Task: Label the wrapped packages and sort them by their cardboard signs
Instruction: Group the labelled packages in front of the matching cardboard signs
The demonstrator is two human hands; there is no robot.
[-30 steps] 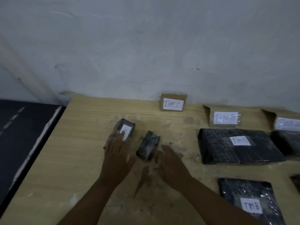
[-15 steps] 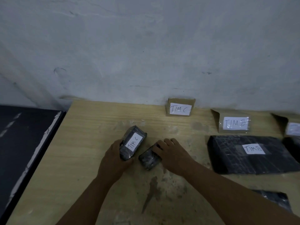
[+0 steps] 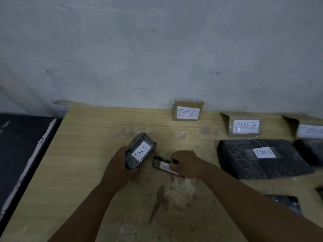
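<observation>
My left hand [image 3: 117, 169] grips a small black wrapped package [image 3: 139, 151] with a white "TIM C" label, tilted up off the wooden table [image 3: 87, 154]. Just to its right, my right hand [image 3: 186, 165] holds a second small black package [image 3: 161, 165] tipped on edge, a white label showing on it. A cardboard sign "TIM C" [image 3: 187, 111] stands at the wall behind them. Further right stands a "TIM B" sign [image 3: 245, 126], with a large black package labelled "TIM B" [image 3: 262, 158] lying in front of it.
A third cardboard sign [image 3: 309, 131] stands at the far right with another black package [image 3: 309, 151] before it. One more black package [image 3: 286, 203] lies near my right forearm. A black surface [image 3: 21, 151] adjoins the table's left edge. The grey wall [image 3: 157, 49] closes the back.
My left hand has taken hold of the "TIM C" package and tilted it up. My right hand has closed on the second small package and turned it onto its edge, showing its label.
</observation>
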